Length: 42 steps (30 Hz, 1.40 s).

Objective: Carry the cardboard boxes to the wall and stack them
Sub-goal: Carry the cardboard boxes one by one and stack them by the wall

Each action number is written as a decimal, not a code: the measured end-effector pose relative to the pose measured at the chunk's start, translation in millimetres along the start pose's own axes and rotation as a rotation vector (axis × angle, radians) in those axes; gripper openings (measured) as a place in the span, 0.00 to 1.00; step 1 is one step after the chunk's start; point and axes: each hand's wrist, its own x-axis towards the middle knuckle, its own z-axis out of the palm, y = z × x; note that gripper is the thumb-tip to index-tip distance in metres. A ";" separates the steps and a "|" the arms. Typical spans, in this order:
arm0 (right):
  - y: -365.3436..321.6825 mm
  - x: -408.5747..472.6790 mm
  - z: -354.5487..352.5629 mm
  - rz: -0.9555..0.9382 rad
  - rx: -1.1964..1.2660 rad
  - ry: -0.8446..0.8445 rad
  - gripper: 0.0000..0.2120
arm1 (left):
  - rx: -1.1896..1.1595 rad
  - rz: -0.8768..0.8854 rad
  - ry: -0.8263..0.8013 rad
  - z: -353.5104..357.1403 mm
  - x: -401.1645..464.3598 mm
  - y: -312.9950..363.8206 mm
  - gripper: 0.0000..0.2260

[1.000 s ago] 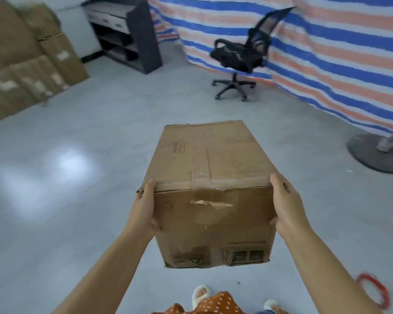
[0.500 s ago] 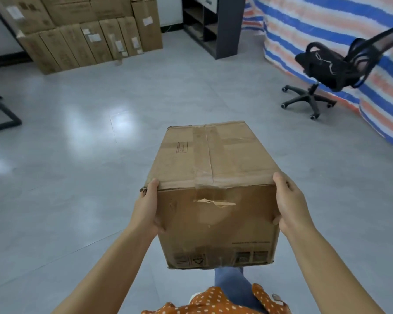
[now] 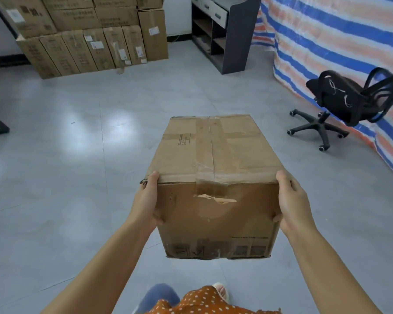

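Since half a second ago our view has swung left and nearer the far wall: the stacked boxes now fill the upper left, and the office chair has slid toward the right edge.

We carry one cardboard box out in front, clear of the floor. It is a plain brown oblong, creased and scuffed, with a strip of brown tape running down the top seam and a torn, peeling scrap on the near face. Our left hand presses its left side and our right hand its right, thumbs on the near face and top edge; the fingers are hidden behind, so we take them to be wrapped round the corners.

The floor is smooth grey tile, glossy enough to throw back two pale light patches. Along the white wall we count roughly a dozen stacked cartons, tall narrow ones below and flatter ones above. Beside them stands one dark shelf unit with pale drawers. A blue, orange and white striped tarp hangs along the right. The one chair is black mesh on a wheeled star base.
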 end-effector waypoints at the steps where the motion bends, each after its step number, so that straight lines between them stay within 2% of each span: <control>1: -8.1 13.4 6.3 -0.007 -0.004 -0.011 0.15 | -0.010 0.000 0.011 7.1 8.0 9.5 0.25; 9: -59.3 127.3 98.8 -0.010 -0.020 -0.070 0.19 | -0.034 0.012 0.053 49.2 115.1 97.5 0.25; 20: -155.6 293.0 255.3 0.007 -0.033 -0.042 0.19 | -0.035 -0.045 0.018 103.8 285.5 273.8 0.25; 23: -179.0 337.6 279.9 -0.002 -0.043 0.003 0.19 | -0.046 0.005 -0.015 132.9 318.7 312.4 0.23; 27: -211.9 409.1 306.9 -0.017 -0.056 -0.005 0.18 | -0.065 -0.012 -0.021 177.0 370.5 355.8 0.23; 35: -299.3 584.2 359.5 -0.074 -0.128 -0.110 0.16 | -0.145 -0.005 0.057 293.7 467.1 452.6 0.22; 39: -343.5 668.8 394.0 -0.081 -0.160 -0.179 0.20 | -0.199 -0.004 0.088 339.1 511.3 504.1 0.24; 42: -373.5 715.2 426.3 -0.097 -0.181 -0.246 0.20 | -0.244 0.031 0.130 359.4 543.9 541.6 0.22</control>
